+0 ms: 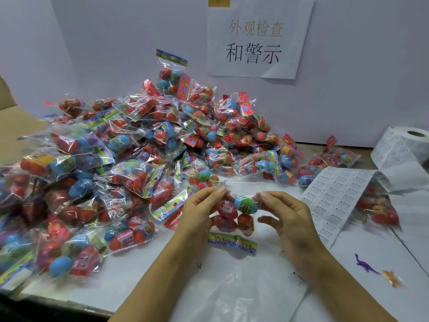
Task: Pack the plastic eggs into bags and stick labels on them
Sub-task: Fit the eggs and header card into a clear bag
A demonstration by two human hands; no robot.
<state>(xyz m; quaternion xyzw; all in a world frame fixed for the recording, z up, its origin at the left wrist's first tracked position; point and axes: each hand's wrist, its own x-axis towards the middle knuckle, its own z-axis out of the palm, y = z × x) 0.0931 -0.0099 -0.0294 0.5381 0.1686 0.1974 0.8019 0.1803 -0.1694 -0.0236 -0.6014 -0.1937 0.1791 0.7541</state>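
The heap of packed bags fills the counter's left and far side, leaving the near edge free for work. The label sheet trails from its roll at the right edge, probably for quick peeling. Both hands, left and right, pinch one bag of eggs near the front edge, stretching it between them.

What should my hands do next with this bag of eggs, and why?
Probably free the right hand and peel one label off the sheet just to its right. Both hands pinch the top corners of the bag, the left hand could hold it alone, the bag's header card hangs below, and I can't see a warning label stuck on the plastic yet.
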